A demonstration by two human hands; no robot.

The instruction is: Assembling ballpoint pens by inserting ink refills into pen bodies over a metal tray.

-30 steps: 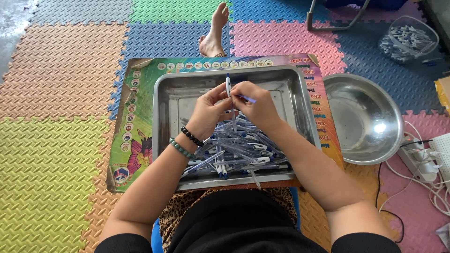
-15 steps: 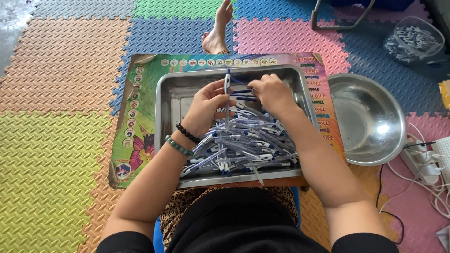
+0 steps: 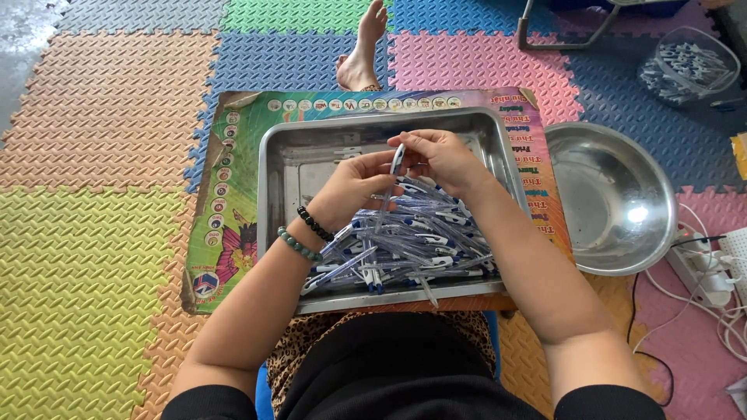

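Observation:
A rectangular steel tray [image 3: 272, 167] rests on a colourful printed board [image 3: 233, 210] over my lap. A heap of clear pens with blue parts [image 3: 412, 245] fills its near half. My left hand [image 3: 350, 187] and my right hand [image 3: 440, 159] meet above the tray and together hold one pen [image 3: 397, 159] upright, the left gripping its lower barrel, the right pinching its top end. Two bead bracelets sit on my left wrist.
A round steel bowl [image 3: 615, 194] stands right of the tray. A clear bag of pens [image 3: 689, 66] lies at the far right. A power strip with white cables [image 3: 716, 268] sits near right. A bare foot [image 3: 362, 50] rests beyond the board on foam floor mats.
The pen stays held between both hands above the tray. My right hand has shifted slightly on its top end; the view has drifted a little.

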